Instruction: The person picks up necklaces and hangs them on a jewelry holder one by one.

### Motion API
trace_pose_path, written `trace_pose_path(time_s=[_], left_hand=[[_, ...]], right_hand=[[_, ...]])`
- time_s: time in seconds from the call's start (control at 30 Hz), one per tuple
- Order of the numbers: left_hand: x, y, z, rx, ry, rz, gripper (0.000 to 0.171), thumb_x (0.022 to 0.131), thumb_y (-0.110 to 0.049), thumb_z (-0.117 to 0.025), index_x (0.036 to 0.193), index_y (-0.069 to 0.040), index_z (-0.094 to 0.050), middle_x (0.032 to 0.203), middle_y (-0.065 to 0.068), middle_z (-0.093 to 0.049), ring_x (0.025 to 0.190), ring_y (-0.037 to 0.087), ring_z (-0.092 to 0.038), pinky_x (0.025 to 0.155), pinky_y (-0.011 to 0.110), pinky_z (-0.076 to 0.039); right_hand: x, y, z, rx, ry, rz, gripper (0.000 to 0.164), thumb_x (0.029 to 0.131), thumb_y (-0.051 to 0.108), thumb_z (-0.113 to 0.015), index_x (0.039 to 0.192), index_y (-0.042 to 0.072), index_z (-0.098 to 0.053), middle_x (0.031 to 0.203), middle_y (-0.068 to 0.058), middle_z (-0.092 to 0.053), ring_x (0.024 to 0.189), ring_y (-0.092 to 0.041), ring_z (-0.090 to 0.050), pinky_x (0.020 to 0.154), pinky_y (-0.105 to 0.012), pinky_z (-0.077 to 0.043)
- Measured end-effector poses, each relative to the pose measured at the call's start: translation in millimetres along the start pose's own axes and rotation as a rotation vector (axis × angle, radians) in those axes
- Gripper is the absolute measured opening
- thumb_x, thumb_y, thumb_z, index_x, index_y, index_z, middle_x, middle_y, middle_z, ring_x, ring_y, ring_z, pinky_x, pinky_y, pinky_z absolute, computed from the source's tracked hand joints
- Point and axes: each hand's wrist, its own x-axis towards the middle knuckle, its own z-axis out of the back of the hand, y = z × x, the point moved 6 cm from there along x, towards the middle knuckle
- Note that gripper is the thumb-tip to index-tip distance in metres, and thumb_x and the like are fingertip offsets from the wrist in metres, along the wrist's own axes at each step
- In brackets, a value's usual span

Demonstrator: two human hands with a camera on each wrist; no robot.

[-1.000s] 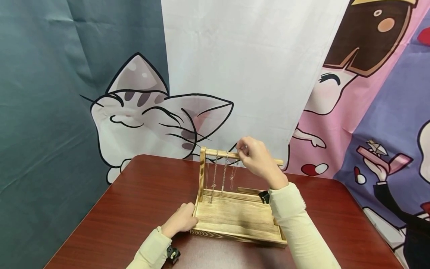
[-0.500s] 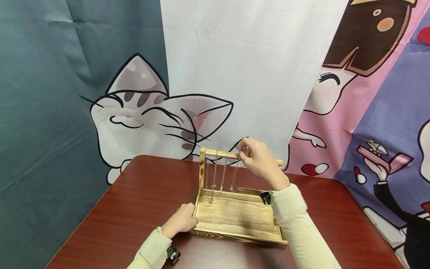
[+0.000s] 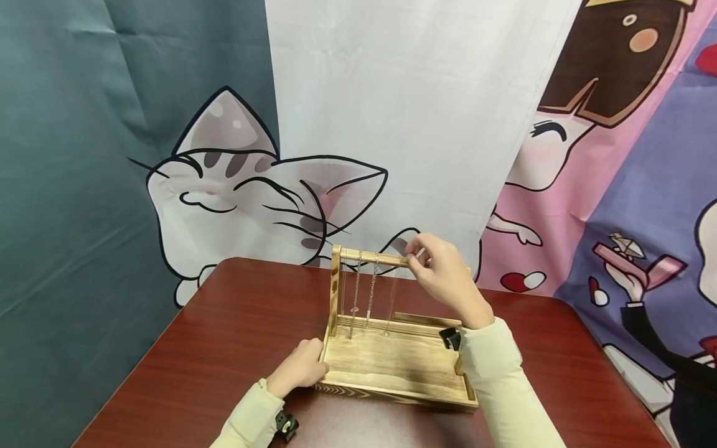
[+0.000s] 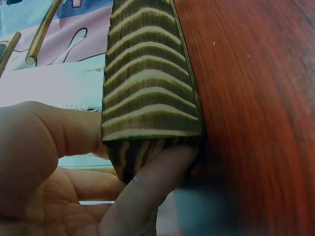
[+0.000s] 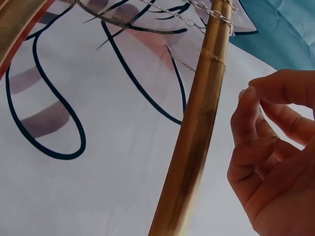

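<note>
In the head view, a wooden necklace stand with a tray base carries a crossbar with several fine chain necklaces. Its front left corner is gripped by my left hand; in the left wrist view, thumb and fingers wrap the striped tray end. My right hand is at the crossbar, right of a thin gold necklace that dangles to the tray floor. In the right wrist view, that hand's thumb and index fingertips meet, with nothing visible between them, apart from the bar.
The stand sits on a dark red wooden table. A printed cloth backdrop rises behind it. Silver chains loop over the bar in the right wrist view. A wooden strip lies along the tray's back.
The gold necklace has come down until it hangs from the bar, its pendant at the tray floor. My right hand has let go of it and moved right. The left hand keeps its grip.
</note>
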Motion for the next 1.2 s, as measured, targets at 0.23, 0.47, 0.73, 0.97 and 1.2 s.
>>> trace_pose_path(time_s=[0.23, 0.47, 0.73, 0.97, 1.2], left_hand=[[-4.6, 2.1, -1.7, -0.001, 0.012, 0.003, 0.017, 0.068, -0.003, -0.054, 0.059, -0.011, -0.042, 0.056, -0.002, -0.034, 0.048, 0.014, -0.037, 0.044, 0.028, -0.035], [-0.9, 0.7, 2.9, -0.016, 0.015, -0.009, 0.019, 0.069, -0.001, -0.052, 0.058, -0.012, -0.041, 0.054, -0.003, -0.035, 0.045, 0.012, -0.037, 0.043, 0.027, -0.034], [-6.9, 5.2, -3.2, -0.033, 0.049, -0.004, 0.010, 0.069, -0.004, -0.053, 0.064, -0.009, -0.046, 0.056, -0.001, -0.040, 0.049, 0.013, -0.040, 0.046, 0.027, -0.036], [-7.4, 6.2, 2.7, -0.063, 0.054, -0.014, 0.008, 0.075, -0.005, -0.052, 0.068, -0.008, -0.051, 0.056, -0.002, -0.042, 0.045, 0.009, -0.042, 0.043, 0.026, -0.037], [-15.2, 13.6, 9.9, -0.089, 0.187, -0.002, 0.043, 0.092, -0.023, -0.049, 0.118, 0.011, -0.052, 0.067, 0.008, -0.059, 0.055, 0.018, -0.057, 0.062, 0.035, -0.049]], right_hand=[[-19.2, -0.8, 17.0, -0.021, -0.075, 0.006, 0.008, 0.080, 0.006, -0.059, 0.084, 0.014, -0.058, 0.075, 0.005, -0.057, 0.062, -0.007, -0.052, 0.056, -0.026, -0.042], [-46.3, -21.0, 41.1, -0.012, -0.158, -0.019, 0.012, 0.079, 0.001, -0.061, 0.085, 0.011, -0.060, 0.073, 0.004, -0.058, 0.062, -0.007, -0.053, 0.055, -0.019, -0.042], [-103.5, -53.0, 55.4, -0.001, -0.191, -0.150, 0.018, 0.078, 0.001, -0.065, 0.088, 0.015, -0.061, 0.072, 0.006, -0.057, 0.057, -0.003, -0.049, 0.053, -0.014, -0.038], [-134.5, -78.7, 57.3, -0.053, -0.176, -0.219, 0.019, 0.077, 0.000, -0.065, 0.088, 0.015, -0.060, 0.075, 0.008, -0.057, 0.061, 0.000, -0.051, 0.055, -0.012, -0.039], [-174.3, -106.8, 52.2, -0.125, -0.159, -0.220, 0.022, 0.075, -0.002, -0.065, 0.088, 0.015, -0.059, 0.076, 0.010, -0.053, 0.067, 0.004, -0.047, 0.055, -0.012, -0.037]])
